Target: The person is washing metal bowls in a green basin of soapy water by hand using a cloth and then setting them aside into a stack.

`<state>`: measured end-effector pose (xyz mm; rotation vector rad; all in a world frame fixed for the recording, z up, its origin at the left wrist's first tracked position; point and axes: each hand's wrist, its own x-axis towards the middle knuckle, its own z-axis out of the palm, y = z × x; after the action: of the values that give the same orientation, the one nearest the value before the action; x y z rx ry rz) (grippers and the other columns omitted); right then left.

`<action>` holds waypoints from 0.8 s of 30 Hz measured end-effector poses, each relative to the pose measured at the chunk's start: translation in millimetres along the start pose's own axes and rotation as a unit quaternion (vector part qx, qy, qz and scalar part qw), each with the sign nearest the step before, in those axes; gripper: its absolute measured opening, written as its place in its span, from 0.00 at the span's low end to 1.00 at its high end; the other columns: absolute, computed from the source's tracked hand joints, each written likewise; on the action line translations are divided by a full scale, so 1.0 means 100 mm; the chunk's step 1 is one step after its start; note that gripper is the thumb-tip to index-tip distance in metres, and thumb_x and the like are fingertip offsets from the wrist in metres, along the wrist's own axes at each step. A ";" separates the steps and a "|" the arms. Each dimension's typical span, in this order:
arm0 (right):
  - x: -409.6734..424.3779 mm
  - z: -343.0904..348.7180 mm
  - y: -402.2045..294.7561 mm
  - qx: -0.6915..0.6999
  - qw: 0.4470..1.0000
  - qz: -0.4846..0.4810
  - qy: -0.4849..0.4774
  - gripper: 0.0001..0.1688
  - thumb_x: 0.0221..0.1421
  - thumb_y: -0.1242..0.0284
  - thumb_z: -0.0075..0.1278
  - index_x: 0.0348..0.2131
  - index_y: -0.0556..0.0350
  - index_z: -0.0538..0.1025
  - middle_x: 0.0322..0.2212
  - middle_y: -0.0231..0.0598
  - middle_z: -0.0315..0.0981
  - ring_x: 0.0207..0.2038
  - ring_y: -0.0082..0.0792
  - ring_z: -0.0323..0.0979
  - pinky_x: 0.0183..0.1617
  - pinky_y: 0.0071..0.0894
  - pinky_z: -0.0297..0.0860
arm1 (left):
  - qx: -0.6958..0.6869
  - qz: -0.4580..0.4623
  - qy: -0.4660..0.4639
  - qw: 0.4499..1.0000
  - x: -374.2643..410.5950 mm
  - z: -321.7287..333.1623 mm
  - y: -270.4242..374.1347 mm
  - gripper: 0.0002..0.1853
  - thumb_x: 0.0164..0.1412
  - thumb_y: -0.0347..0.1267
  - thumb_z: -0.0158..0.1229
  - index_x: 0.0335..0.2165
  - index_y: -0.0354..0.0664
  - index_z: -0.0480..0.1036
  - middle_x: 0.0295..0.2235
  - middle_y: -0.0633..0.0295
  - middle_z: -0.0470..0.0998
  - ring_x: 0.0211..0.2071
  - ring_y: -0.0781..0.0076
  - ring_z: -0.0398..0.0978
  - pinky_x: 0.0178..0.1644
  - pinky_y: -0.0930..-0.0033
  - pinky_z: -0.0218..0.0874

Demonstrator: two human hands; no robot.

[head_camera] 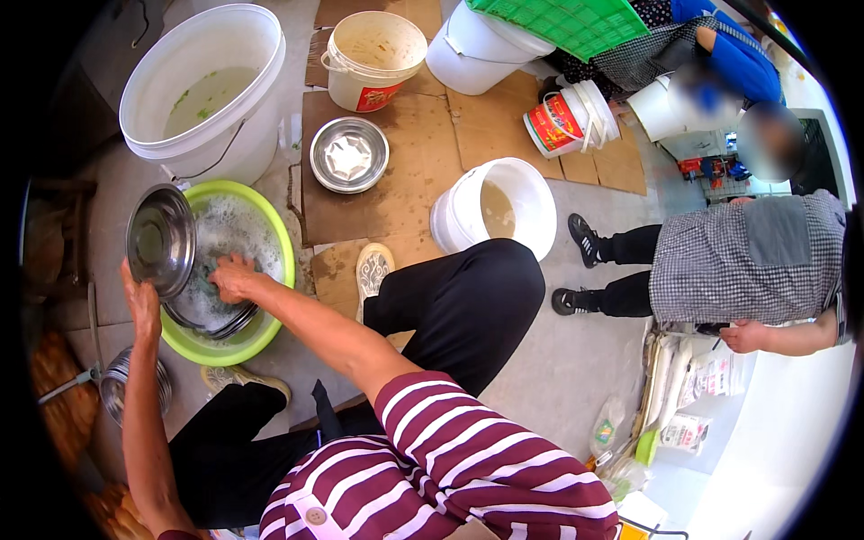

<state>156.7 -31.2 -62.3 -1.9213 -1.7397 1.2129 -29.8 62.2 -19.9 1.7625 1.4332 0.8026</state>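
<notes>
My left hand (pixel 143 300) grips the rim of a stainless steel bowl (pixel 160 236), which is tilted over the left edge of a lime-green plastic basin (pixel 287 270). Inside the basin is sudsy water (pixel 229 223), with several metal dishes (pixel 233 324) stacked at its near side. My right hand (pixel 236 278) is over the suds in the middle of the basin, its fingers on a greenish cloth or scrubber (pixel 208 282) that is partly hidden. A stack of metal bowls (pixel 118 385) stands on the floor beside my left forearm.
A large white tub (pixel 260 135) of cloudy water stands behind the basin. Metal bowls (pixel 349 155) and a cream bucket (pixel 374 88) rest on flattened cardboard (pixel 412 169). A white bucket (pixel 449 209) holds murky water near my knee. A person in a checked apron (pixel 722 263) stands at right; another is beyond.
</notes>
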 end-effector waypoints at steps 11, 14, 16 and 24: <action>0.11 -0.33 0.11 0.717 0.685 0.125 -0.041 0.22 0.43 0.79 0.50 0.41 0.66 0.65 0.33 0.50 0.68 0.34 0.44 0.72 0.32 0.56 0.70 | -0.307 -0.395 -0.100 0.860 -0.02 0.13 -0.20 0.13 0.53 0.26 0.50 0.36 0.26 0.66 0.33 0.49 0.73 0.29 0.60 0.74 0.30 0.58 0.69; 0.05 -0.40 0.06 0.606 0.779 0.160 0.016 0.19 0.42 0.82 0.45 0.39 0.70 0.65 0.27 0.49 0.70 0.28 0.44 0.73 0.24 0.49 0.71 | -0.238 -0.385 -0.177 0.874 -0.10 0.12 -0.06 0.24 0.56 0.43 0.52 0.39 0.29 0.66 0.35 0.51 0.73 0.30 0.63 0.74 0.32 0.61 0.69; 0.13 -0.54 0.01 0.524 0.843 0.124 0.012 0.20 0.41 0.82 0.46 0.38 0.71 0.64 0.26 0.51 0.70 0.29 0.47 0.73 0.27 0.48 0.71 | -0.255 -0.409 -0.225 0.847 -0.12 0.10 -0.04 0.29 0.57 0.50 0.48 0.42 0.31 0.65 0.36 0.52 0.73 0.33 0.63 0.74 0.34 0.61 0.68; 0.17 -1.05 -0.39 -0.075 0.946 -0.239 0.204 0.20 0.45 0.75 0.44 0.41 0.65 0.64 0.34 0.54 0.66 0.37 0.51 0.69 0.38 0.45 0.69 | -0.501 -0.375 -0.044 0.778 0.00 0.66 -0.40 0.35 0.60 0.54 0.33 0.51 0.32 0.59 0.50 0.51 0.64 0.49 0.59 0.64 0.55 0.57 0.54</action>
<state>205.2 27.3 22.1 -1.5390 -1.9367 0.4859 3.5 58.2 -89.7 0.3420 1.1246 0.7747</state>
